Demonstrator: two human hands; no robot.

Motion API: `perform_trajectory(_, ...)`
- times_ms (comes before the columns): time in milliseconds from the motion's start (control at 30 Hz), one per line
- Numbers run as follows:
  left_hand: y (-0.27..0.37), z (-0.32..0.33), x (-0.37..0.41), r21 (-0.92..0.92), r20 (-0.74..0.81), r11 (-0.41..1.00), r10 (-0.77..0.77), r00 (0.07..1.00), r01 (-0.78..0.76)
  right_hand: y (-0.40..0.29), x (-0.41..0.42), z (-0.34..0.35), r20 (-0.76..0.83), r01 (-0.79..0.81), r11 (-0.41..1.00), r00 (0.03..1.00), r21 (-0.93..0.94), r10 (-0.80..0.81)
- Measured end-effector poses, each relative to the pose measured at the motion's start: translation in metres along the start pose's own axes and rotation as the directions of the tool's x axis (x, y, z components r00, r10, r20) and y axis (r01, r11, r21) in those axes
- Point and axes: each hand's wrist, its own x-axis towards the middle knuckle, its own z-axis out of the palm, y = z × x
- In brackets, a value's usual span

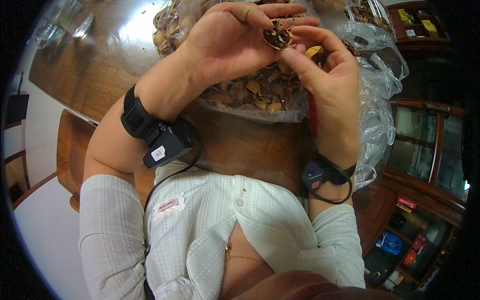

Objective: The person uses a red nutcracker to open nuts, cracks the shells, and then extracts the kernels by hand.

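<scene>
A split, dried brown husk or shell [276, 35] with a dark, crumbly inside is held over a plastic bag of husk pieces. My left hand [232, 41] supports it, palm up, with the thumb at its upper left edge. From the other side, my right hand [324, 63] touches its lower right rim with thumb and fingers. Another piece, yellow-brown [315, 52], sits within the curled right fingers. A red strip [312, 114], perhaps a tool handle, shows beside the right palm; whether it is gripped I cannot tell. Below lie the broken brown husk pieces [258, 90] in the clear bag [277, 117].
Pale dried pieces in clear plastic [165, 33] lie beyond my left wrist. Crumpled clear plastic bags [377, 101] run along the right side. Drinking glasses [62, 26] stand at the far left of the wooden table [247, 140]. A wooden chair [73, 150] is at the left.
</scene>
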Motion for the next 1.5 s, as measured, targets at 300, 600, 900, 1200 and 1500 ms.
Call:
perform_trajectory(300, 0.000, -0.009, 0.000, 0.179, 0.062, 0.984, -0.011, 0.998, 0.000, 0.002, -0.002, 0.009, -0.101, 0.119, 0.953, 0.983, -0.278, -0.152)
perform_trajectory(600, -0.009, 0.020, -0.007, 0.938, 0.297, 0.100, 0.260, 0.919, -0.332, -0.005, -0.001, -0.002, -0.167, 0.207, 0.910, 0.945, -0.359, -0.281)
perform_trajectory(900, -0.012, -0.003, 0.003, 0.857, 0.478, -0.411, 0.408, 0.778, -0.311, -0.003, -0.002, -0.008, -0.113, 0.224, 0.901, 0.952, -0.372, -0.283)
perform_trajectory(1200, -0.011, 0.007, 0.003, 0.910, 0.123, 0.326, 0.379, 0.917, -0.257, -0.004, 0.001, -0.007, -0.169, 0.241, 0.914, 0.937, -0.325, -0.307)
perform_trajectory(1500, -0.006, -0.009, 0.006, 0.887, 0.140, 0.375, 0.335, 0.932, -0.268, -0.006, 0.000, -0.008, -0.163, 0.237, 0.928, 0.943, -0.287, -0.291)
